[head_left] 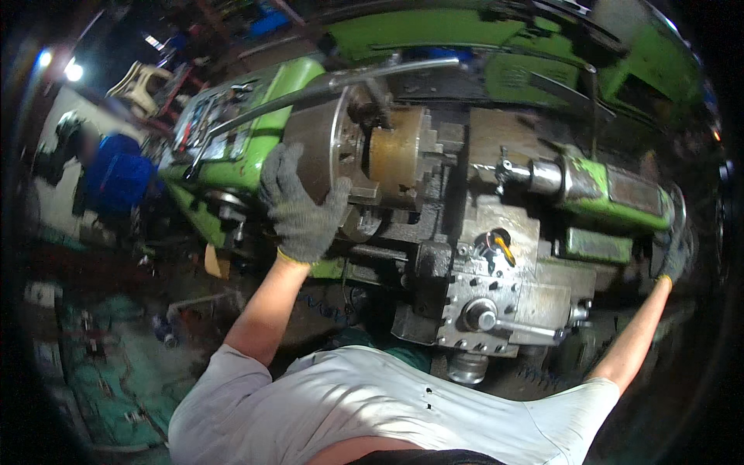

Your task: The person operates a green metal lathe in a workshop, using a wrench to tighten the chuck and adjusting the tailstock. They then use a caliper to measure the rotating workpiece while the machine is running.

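Note:
My left hand (302,209), in a grey knitted glove, lies against the front of the dark lathe chuck (312,143). Its fingers are stretched out and the thumb stands apart. A rusty yellow-brown ring-shaped workpiece (395,159) sits at the chuck's jaws. Across the top of the chuck runs a long metal bar (333,89); whether it is attached there I cannot tell. Far to the right, my gloved right hand (676,252) is closed on the rim of the tailstock handwheel (680,203), partly hidden in shadow. The green tailstock (585,190) points its spindle toward the workpiece.
Between chuck and tailstock stands the carriage with its tool post (480,314) and lever (527,329). A yellow-handled tool (504,249) lies on it. Small tools rest on the green headstock (298,77). At left, a person in blue (120,174) is near a pale chair (139,85).

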### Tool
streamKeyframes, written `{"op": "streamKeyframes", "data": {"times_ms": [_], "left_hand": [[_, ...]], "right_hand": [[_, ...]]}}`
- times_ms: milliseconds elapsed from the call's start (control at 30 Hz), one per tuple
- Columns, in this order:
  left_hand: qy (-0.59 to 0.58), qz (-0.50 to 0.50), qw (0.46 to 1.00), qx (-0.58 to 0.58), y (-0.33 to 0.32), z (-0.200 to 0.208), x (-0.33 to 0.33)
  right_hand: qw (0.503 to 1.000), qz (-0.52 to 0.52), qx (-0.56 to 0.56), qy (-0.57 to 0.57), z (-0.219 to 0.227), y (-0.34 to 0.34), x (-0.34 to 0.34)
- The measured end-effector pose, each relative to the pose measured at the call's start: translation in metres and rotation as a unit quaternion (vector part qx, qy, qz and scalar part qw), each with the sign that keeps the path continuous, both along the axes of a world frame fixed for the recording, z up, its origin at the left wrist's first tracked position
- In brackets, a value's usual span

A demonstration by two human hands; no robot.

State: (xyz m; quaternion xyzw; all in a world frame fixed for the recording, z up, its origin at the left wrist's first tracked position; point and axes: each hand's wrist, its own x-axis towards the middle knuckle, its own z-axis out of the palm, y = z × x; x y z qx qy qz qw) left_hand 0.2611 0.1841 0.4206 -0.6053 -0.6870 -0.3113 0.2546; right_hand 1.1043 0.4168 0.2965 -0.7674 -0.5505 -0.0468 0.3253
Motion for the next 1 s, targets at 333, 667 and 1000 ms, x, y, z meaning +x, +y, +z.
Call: {"op": "streamKeyframes", "data": {"times_ms": [333,667,1000], "left_hand": [[-0.076,0.048,0.994,-0.059,0.038,-0.017,-0.015],[-0.094,0.049,0.992,-0.069,0.054,-0.009,-0.018],[-0.109,0.111,0.976,-0.150,0.065,0.011,-0.017]], "right_hand": [[0.996,-0.042,-0.072,0.011,-0.019,0.076,0.051],[0.995,-0.072,-0.067,0.011,-0.015,0.076,0.068],[0.997,-0.041,-0.046,0.037,-0.020,0.069,0.049]]}}
